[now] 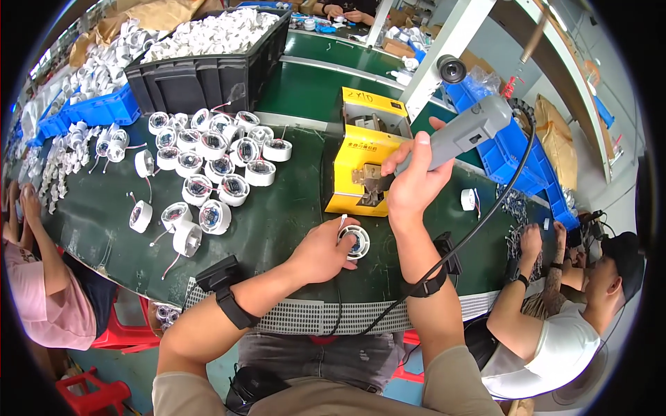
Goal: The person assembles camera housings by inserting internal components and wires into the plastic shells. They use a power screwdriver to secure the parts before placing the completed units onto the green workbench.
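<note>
My right hand (416,182) is closed round a grey electric screwdriver (466,130), whose black cable curves back toward me over my forearm. The driver's front end meets the yellow screw feeder (355,163); my fingers partly hide where they come together. On the table in front of me, my left hand (320,251) grips a round white housing (363,234) with a circuit board inside and a small white connector standing up by the fingers. Left of the feeder lie several similar white housings (220,163), some with thin wires trailing out.
A black crate (201,87) heaped with small white parts stands at the back left, beside a blue bin (94,111). One white housing (470,200) lies right of the feeder. Blue trays (517,166) and a white post (440,59) are at right. People sit at both sides.
</note>
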Demonstrator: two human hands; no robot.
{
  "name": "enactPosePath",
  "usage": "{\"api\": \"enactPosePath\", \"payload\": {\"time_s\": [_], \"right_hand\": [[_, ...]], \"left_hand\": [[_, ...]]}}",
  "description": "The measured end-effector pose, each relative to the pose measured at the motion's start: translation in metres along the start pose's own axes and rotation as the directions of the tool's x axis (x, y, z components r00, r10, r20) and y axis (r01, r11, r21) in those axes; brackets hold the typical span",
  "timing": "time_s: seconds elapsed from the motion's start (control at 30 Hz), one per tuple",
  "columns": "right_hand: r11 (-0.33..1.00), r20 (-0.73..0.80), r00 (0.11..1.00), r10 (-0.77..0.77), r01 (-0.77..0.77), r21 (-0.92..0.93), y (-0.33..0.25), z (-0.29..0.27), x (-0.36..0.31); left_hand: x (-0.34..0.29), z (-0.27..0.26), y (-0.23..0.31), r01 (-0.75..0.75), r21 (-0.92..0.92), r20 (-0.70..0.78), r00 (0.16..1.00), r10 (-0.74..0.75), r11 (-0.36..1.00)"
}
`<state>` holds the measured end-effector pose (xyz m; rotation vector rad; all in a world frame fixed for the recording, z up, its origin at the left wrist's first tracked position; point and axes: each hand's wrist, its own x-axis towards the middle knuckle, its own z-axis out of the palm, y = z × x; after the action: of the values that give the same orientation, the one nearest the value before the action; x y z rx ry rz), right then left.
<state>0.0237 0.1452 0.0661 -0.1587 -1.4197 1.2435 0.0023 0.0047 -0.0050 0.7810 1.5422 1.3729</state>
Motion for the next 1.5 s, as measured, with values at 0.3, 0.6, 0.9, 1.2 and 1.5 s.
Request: {"api": "enactPosePath", "payload": {"time_s": [0.3,0.6,0.9,1.2,1.5], "right_hand": [[0.996,0.043,0.998,0.055,-0.052,-0.067,-0.003,-0.003,-0.006],[0.976,0.119,0.981,0.153,-0.169,0.14,-0.03,-0.025,-0.055],[0.977,0.176,0.973,0.147,-0.171,0.126,-0.023,-0.024,-0.07],[0.985,0.209,0.972,0.108,-0.133,0.109,-0.019,-0.026,-0.07],[0.985,0.287,0.955,0.078,-0.118,0.125,-0.017,-0.029,-0.072]], "left_hand": [[0.002,0.002,-0.003,-0.013,-0.047,-0.036,0.999,0.011,0.999],[0.002,0.003,-0.002,-0.007,-0.05,-0.093,0.996,0.002,0.999],[0.003,0.006,-0.002,-0.071,-0.058,-0.126,0.99,0.063,0.996],[0.002,0.006,-0.002,-0.04,-0.057,-0.135,0.99,0.032,0.998],[0.007,0.004,-0.006,-0.047,0.005,-0.144,0.988,0.047,0.999]]}}
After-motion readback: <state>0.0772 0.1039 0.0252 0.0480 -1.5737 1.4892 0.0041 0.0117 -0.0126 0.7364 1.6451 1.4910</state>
